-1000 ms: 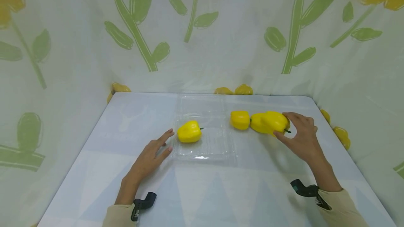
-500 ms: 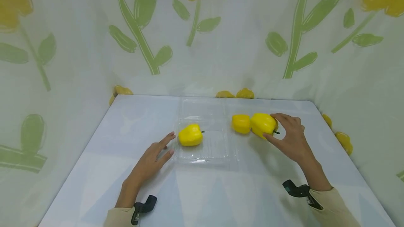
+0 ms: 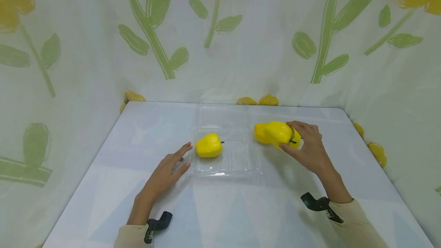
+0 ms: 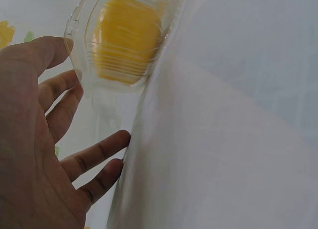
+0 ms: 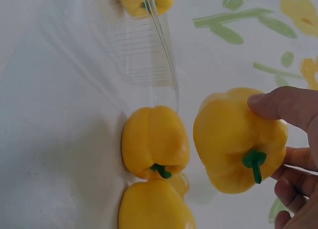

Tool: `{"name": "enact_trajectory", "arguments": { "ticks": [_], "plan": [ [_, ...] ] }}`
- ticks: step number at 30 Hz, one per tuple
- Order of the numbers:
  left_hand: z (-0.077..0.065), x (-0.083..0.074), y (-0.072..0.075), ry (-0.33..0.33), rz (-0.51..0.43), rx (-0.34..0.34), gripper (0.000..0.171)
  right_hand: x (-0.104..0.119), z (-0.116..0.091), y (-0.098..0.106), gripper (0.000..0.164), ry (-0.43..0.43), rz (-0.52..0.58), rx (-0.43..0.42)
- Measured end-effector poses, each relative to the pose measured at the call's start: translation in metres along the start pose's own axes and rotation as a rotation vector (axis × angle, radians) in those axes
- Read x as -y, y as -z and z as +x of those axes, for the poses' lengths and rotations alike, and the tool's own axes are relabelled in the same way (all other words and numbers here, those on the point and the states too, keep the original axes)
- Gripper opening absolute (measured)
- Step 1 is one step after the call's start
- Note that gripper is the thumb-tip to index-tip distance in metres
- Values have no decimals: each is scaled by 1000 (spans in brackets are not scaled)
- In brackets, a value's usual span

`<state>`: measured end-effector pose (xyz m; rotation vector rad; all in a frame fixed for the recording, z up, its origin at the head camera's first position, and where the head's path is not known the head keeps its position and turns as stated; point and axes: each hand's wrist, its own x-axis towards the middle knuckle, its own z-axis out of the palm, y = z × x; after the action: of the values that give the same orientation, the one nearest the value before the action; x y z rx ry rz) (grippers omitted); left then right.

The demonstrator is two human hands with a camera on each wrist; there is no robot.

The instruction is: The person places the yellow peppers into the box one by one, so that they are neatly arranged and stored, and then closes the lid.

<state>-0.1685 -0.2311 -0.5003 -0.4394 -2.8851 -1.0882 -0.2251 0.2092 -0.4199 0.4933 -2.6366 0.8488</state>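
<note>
My right hand (image 3: 308, 148) grips a yellow bell pepper (image 3: 278, 132) between thumb and fingers, held above the table. In the right wrist view this bell pepper (image 5: 233, 144) shows its green stem, and other yellow bell peppers (image 5: 156, 142) lie below it; the head view has them partly hidden behind it. Left of them a clear plastic clamshell box (image 3: 237, 163) lies with its lid laid back. One yellow bell pepper (image 3: 208, 146) sits in its left part. My left hand (image 3: 163, 175) has spread, nearly straight fingers, with fingertips at the box's left rim.
The pale table (image 3: 220, 217) has a faint triangle pattern. Behind it and at both sides hangs a white cloth (image 3: 255, 49) printed with green stems and yellow flowers. A small black camera (image 3: 160, 223) is strapped to each wrist.
My right hand has moved left with the held bell pepper, passing over the ones lying on the table. My left hand stays by the box.
</note>
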Motion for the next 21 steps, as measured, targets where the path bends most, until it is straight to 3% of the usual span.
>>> {"name": "enact_trajectory", "arguments": {
  "ticks": [13, 21],
  "plan": [
    [0, 1, 0, -1, -12, 6, 61, 5, 5, -13, 63, 50, 89, 9],
    [0, -1, 1, 15, -6, 8, 61, 9, 8, -16, 64, 12, 87, 58]
  ]
}}
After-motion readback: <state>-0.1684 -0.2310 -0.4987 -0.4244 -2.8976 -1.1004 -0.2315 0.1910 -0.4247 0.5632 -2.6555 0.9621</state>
